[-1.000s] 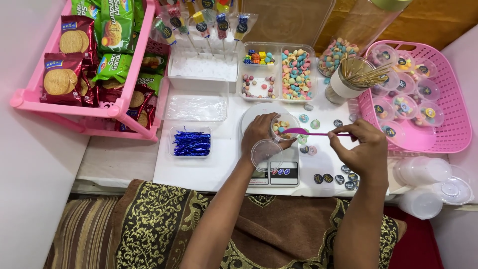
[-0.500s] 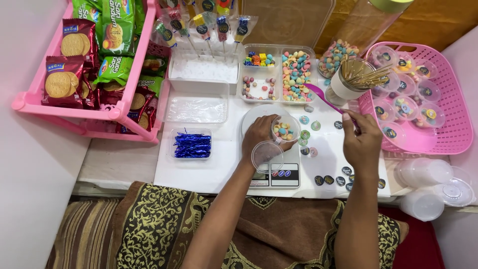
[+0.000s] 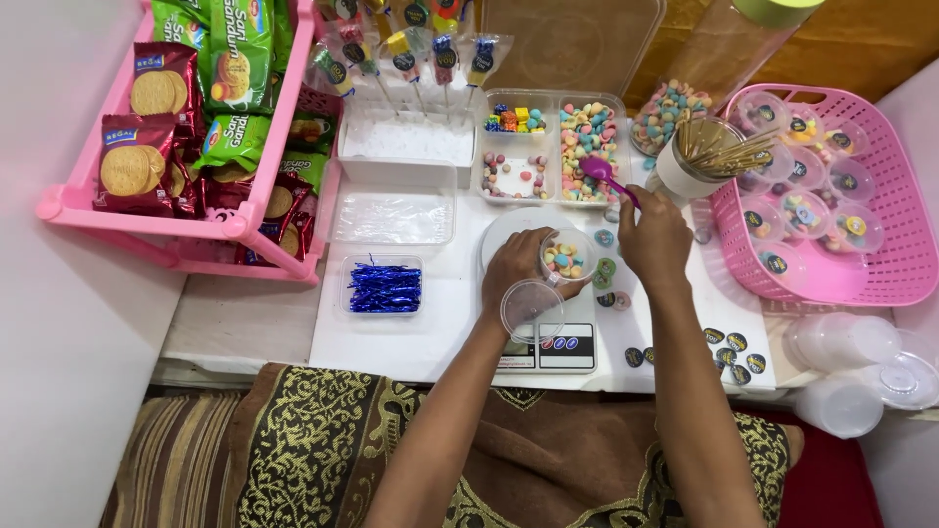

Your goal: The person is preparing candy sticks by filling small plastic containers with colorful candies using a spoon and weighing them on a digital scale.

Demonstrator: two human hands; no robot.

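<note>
Gripping the candy cup (image 3: pixel 567 257) — left hand (image 3: pixel 516 269) (right hand (image 3: pixel 653 238) beside).

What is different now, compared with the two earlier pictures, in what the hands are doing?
The right hand carried the purple spoon away from the small cup, up to the tray of pastel candies. One second ago the spoon lay over the cup. The left hand kept the cup and its clear lid above the scale. The pink basket and blue twist ties stayed put.
</note>
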